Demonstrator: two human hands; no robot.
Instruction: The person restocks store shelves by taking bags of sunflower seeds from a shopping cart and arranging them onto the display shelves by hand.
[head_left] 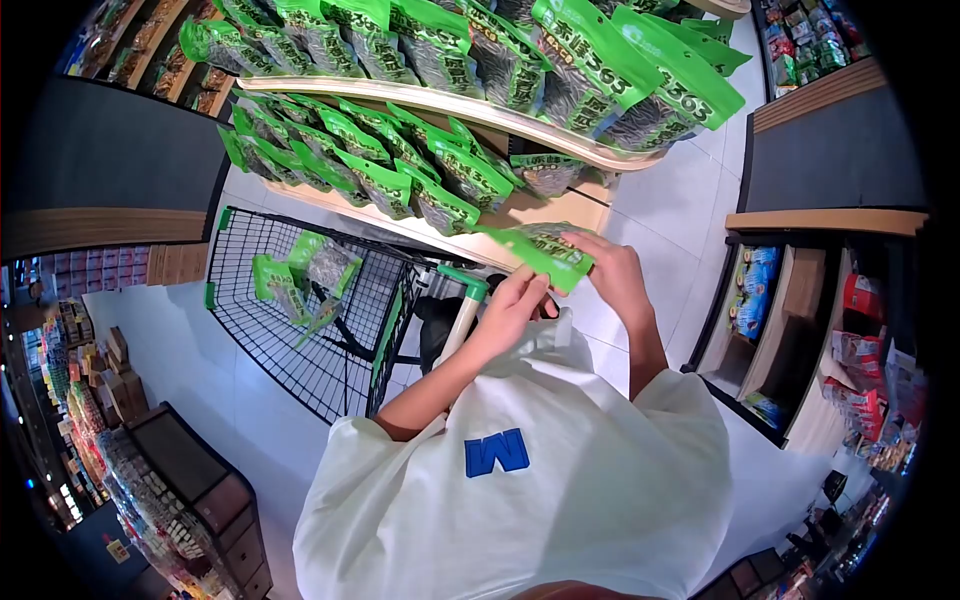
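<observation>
A green snack bag with dark printing [560,262] is held in front of my chest, between both hands. My left hand [518,305] pinches its lower left edge. At its right side, my right hand [612,272] is closed on the bag, the fingers bent over its upper edge. Just beyond the bag, a wooden shelf unit [590,148] carries rows of similar green bags [385,185]. To the left stands a black wire shopping cart [340,385] with a green and white handle near my left forearm. A few green bags [310,275] lie in it.
Pale tiled floor [660,215] runs around the shelf unit. On the right is a low shelf [775,330] with blue and red packs. A dark drawer cabinet [205,490] and stacked goods [90,430] stand at the left.
</observation>
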